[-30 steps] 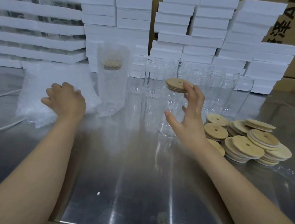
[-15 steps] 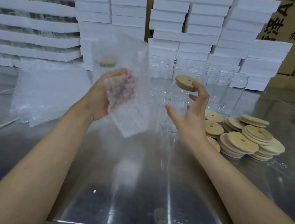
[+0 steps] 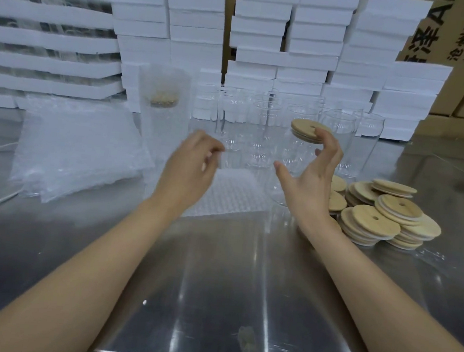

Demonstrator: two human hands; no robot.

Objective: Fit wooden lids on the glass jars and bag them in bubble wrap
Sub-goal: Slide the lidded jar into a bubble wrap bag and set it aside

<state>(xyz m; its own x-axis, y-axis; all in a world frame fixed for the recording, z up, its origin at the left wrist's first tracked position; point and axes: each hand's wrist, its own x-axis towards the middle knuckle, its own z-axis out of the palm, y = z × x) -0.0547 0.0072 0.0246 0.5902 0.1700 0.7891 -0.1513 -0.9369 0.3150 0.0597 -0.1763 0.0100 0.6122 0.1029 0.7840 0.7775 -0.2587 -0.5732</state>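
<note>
Glass jar (image 3: 293, 164) held loosely by right hand (image 3: 313, 183), thumb splayed; left hand (image 3: 193, 161) blurred, hold unclear. Jar could be dropped, wooden lid (image 3: 306, 130) dislodged.

Forearms enter from 7 and 5 o'clock, converging toward 12. Left hand (image 3: 191, 164): fingers curled, blurred. Right hand (image 3: 312, 180): thumb spread, fingers curled round lidded jar (image 3: 294, 157).

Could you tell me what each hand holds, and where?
The right hand grips the jar round its side, fingers reaching the lid. The left hand is blurred above the bubble wrap bag; hold cannot be told.
</note>
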